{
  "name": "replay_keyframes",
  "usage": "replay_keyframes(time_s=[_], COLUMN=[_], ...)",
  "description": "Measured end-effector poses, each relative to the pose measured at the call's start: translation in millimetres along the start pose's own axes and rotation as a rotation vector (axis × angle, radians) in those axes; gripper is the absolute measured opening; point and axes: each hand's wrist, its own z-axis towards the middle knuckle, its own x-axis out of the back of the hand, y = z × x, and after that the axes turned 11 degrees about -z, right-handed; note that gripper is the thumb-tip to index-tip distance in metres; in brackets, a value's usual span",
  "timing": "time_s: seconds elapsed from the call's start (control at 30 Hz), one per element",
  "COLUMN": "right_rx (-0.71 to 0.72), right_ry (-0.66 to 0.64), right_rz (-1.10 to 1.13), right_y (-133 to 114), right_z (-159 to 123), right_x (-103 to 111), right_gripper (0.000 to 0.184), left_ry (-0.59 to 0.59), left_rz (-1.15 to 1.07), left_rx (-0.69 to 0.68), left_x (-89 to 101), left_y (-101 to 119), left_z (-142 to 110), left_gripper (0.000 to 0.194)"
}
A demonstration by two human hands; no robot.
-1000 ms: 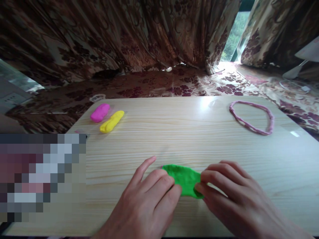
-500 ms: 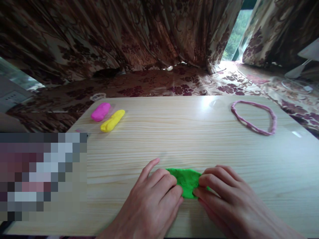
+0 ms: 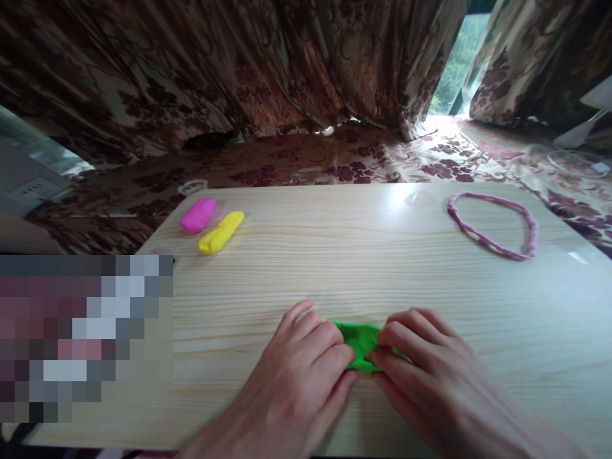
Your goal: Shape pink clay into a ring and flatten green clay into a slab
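A pale, wood-grained tabletop (image 3: 325, 255) extends all around a bright green, flattened piece of soft, clay-like material (image 3: 359, 344). At the green piece's left end, the left hand (image 3: 306, 370) is curled closed over it; at its right end, the right hand (image 3: 435, 376) pinches it between thumb and fingers. Over the last second the hands have drawn closer together and less green shows between them, which suggests the piece is being gathered or folded. It lies between the two hands, touching both, its ends hidden beneath the fingers. Well beyond it to the right rests a twisted, mauve-pink, rope-like loop (image 3: 532, 234); well beyond it to the left, an elongated yellow clay-like lump (image 3: 221, 233) and a shorter, rounded magenta one (image 3: 198, 215).
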Motion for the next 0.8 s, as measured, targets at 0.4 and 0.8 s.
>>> replay_keyframes(time_s=[0.4, 0.8], right_rx=[-0.002, -0.002], right_ry=[0.137, 0.074], right_rz=[-0.073, -0.01], right_y=[12.9, 14.5], right_z=[-24.6, -18.0], right_x=[15.0, 20.0], right_gripper=[0.011, 0.021], left_ry=[0.135, 0.103], left_rz=[0.158, 0.102], left_rx=[-0.033, -0.054], left_x=[13.6, 15.2], left_y=[-16.5, 2.5], left_z=[-33.3, -18.4], left_gripper=[0.029, 0.024])
